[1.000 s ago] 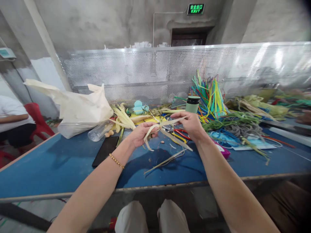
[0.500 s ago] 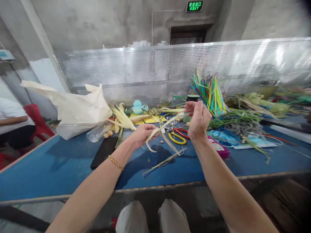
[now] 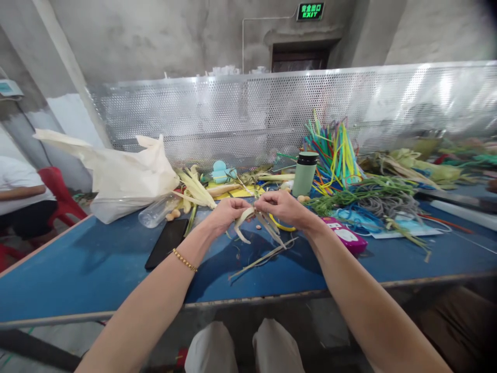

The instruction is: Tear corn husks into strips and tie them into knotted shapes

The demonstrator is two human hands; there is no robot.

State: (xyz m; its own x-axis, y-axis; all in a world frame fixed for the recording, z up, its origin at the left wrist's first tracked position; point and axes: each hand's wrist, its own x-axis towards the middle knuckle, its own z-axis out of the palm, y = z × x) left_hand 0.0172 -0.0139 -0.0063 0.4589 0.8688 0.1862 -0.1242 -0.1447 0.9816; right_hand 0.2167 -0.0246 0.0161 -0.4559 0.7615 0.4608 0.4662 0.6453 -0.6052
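Note:
Pale strips of dried corn husk (image 3: 243,224) hang between my two hands above the blue table (image 3: 116,282). My left hand (image 3: 230,213) pinches the husk strips, thumb against fingers. Close beside it, almost touching, my right hand (image 3: 280,207) is closed on the same strips with thumb and fingertips. The exact spot where the fingers meet is partly hidden. Below them on the table lies a thin stalk (image 3: 258,261) with loose fibres. A yellow scissor handle (image 3: 285,226) shows behind my right hand.
On the left are a white plastic bag (image 3: 128,171), a clear bottle (image 3: 153,211) and a black phone (image 3: 165,246). A green thermos (image 3: 305,173), coloured strips (image 3: 341,155), a magenta packet (image 3: 347,235) and green cords (image 3: 357,194) stand or lie at right. A seated person (image 3: 23,186) is at far left.
My right hand has come down and left from in front of the thermos to meet my left hand at the husk strips. The thermos is now uncovered. My left hand stays in place.

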